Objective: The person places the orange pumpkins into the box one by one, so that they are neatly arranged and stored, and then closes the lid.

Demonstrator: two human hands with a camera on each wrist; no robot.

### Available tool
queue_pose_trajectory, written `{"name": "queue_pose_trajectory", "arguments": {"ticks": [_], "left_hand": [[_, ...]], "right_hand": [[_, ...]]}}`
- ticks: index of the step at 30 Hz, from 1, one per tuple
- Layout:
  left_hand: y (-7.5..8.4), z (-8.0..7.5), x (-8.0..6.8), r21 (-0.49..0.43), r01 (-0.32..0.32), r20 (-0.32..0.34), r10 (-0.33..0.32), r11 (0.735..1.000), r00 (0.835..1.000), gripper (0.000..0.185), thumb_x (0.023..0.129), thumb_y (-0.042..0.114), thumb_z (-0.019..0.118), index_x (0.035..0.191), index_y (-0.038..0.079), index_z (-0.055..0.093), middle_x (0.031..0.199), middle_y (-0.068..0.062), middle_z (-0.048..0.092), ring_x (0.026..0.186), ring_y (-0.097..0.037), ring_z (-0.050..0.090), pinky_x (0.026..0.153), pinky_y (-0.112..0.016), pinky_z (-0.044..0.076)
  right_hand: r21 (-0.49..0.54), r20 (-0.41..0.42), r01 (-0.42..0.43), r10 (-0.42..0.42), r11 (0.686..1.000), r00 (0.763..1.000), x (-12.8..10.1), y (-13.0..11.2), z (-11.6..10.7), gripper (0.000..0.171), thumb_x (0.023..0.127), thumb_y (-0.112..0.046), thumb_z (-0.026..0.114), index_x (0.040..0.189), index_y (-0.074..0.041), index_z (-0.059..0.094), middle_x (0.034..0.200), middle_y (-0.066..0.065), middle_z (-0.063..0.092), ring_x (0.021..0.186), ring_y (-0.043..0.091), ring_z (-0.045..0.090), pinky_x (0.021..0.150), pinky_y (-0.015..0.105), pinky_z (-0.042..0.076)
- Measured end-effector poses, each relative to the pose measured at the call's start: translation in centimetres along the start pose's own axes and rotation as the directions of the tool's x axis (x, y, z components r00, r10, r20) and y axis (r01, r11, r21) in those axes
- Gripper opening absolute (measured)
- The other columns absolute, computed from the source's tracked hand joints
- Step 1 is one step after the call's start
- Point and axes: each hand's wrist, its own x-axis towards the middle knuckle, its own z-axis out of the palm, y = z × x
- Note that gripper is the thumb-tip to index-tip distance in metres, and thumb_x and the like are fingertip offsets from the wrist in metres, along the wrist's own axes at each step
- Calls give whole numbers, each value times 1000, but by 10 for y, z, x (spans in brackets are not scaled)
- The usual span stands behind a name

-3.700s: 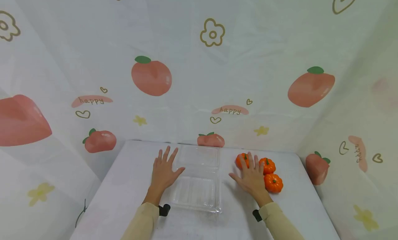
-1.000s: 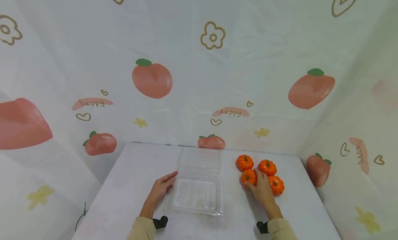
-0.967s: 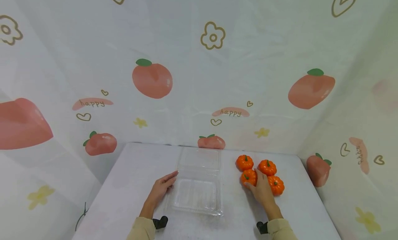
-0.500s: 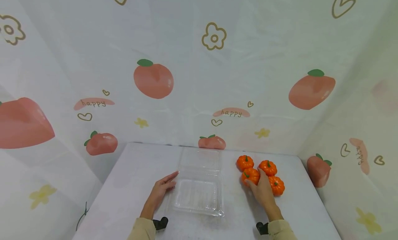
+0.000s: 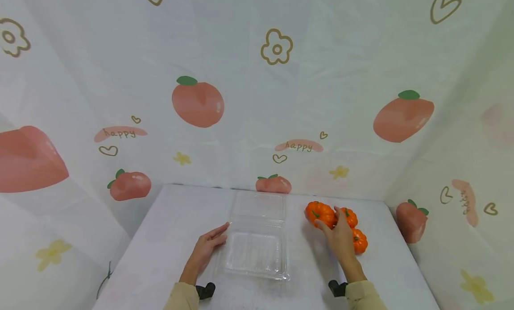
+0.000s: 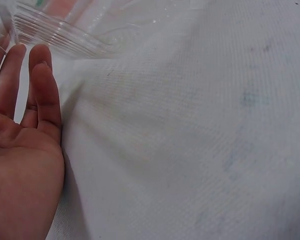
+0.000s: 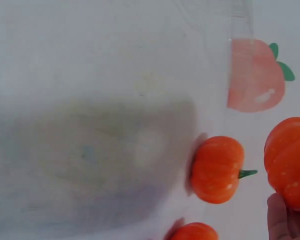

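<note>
Right hand (image 5: pixel 340 235) gripping small orange pumpkin (image 5: pixel 321 213), left hand (image 5: pixel 205 248) relaxed beside clear container (image 5: pixel 257 252), "happy" backdrop (image 5: pixel 298 146)

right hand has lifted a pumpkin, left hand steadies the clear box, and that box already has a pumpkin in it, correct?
Not quite: the clear box holds nothing, as the head view shows. The rest stands: the right hand grips a pumpkin raised above the others, and the left hand rests against the box's left edge.
</note>
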Motion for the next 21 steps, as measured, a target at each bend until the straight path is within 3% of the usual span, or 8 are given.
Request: {"name": "queue_pose_trajectory", "arguments": {"ticks": [6,12,14,19,21], "left_hand": [[0,-1,-1,-12,6,3,-6,1000,1000,50,93,15,73,142,12,62,152,3,56,117,13,58,86,-16,55],[0,0,-1,-15,9,-4,-9,1000,1000,50,93,16,74,141,12,62,152,3,56,118,11,59,86,-15,55],[-1,0,-1,-11,7,-6,-7,1000,1000,50,93,17,74,141,12,62,152,2,56,120,9,59,86,-15,55],[-2,0,-3,-11,10,-5,-10,1000,1000,49,93,18,74,141,14,63,151,4,56,124,6,59,87,-15,55],[-2,1,-3,-16,8,0,-8,1000,1000,49,93,17,74,141,14,63,151,4,56,123,6,59,87,-15,55]], "right_hand": [[-5,-45,67,-67,998,997,3,-13,-1,71,90,-35,79,145,-3,48,132,23,66,103,34,69,90,49,60],[-21,-44,189,-190,982,981,8,-25,-1,65,92,-32,77,147,-8,53,132,16,68,97,25,67,80,19,57],[-5,-14,200,-200,980,980,10,-29,-1,65,93,-34,74,149,-9,52,139,16,65,103,26,65,84,21,57],[63,103,122,-128,991,986,13,-41,1,72,96,-41,69,155,-12,41,152,15,53,124,33,59,98,50,57],[89,135,86,-97,992,986,13,-46,2,74,95,-41,70,155,-10,39,150,16,54,122,33,60,99,51,57]]}}
